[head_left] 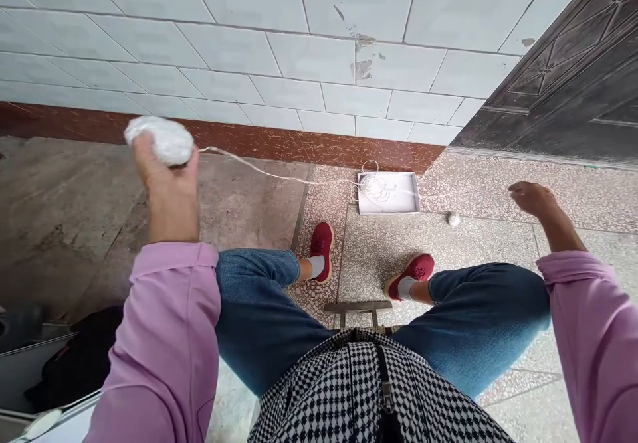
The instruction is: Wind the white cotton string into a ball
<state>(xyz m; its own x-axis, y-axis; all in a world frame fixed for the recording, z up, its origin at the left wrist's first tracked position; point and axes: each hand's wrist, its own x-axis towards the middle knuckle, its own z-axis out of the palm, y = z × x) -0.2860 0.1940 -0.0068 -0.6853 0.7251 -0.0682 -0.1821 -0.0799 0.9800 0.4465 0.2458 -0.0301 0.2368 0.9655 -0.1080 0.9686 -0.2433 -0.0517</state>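
L hand (170,187) clamped on bundle (163,137), R hand (537,202) grip unclear, prob. winding string (259,169) from box (407,198) between; next needs slack.

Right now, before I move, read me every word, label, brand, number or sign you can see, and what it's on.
None: I can read no text on the white bundle, shallow box or tiled wall.
Zip pull: too small to tell.

Left grip (169,184) holds a white bundle (162,139) — its cord (279,176) runs into a shallow box (406,197) — right grip (533,198) well apart.
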